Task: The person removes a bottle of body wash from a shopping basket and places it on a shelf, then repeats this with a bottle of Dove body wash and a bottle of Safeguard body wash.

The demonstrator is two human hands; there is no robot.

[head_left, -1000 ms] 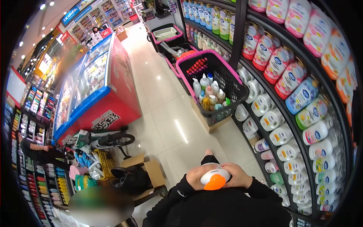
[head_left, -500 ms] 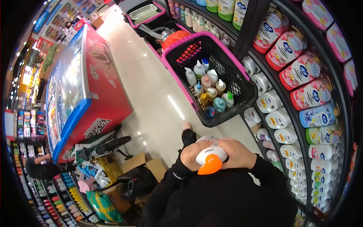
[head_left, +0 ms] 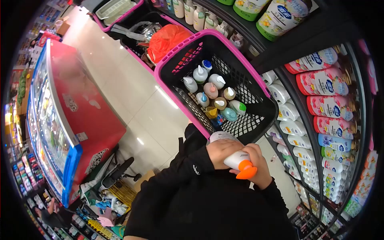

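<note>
A white pump bottle [head_left: 237, 159] with an orange pump head lies tilted in front of my body, its head toward me and its base toward the basket. My left hand [head_left: 221, 153] is wrapped around the body of the bottle. Near the pump end, my right hand [head_left: 259, 166] grips the same bottle, its fingers partly behind it. Just beyond the base is a black shopping basket [head_left: 258, 102] with a pink rim. Inside the basket stand several pump bottles, among them a white bottle [head_left: 201, 75], a pink bottle [head_left: 211, 91] and a light blue bottle [head_left: 229, 114].
Shelves on the right hold pink detergent bags [head_left: 326, 84] and white bottles [head_left: 294, 128]. Behind the basket is another with a red plastic bag [head_left: 168, 43]. A red freezer [head_left: 90, 108] stands left across the tiled floor [head_left: 132, 92]. Another person's arm [head_left: 52, 206] shows at lower left.
My view has moved closer to the basket. Both hands have carried the bottle forward, and it now tips with its base toward the basket's near edge, showing more of its side.
</note>
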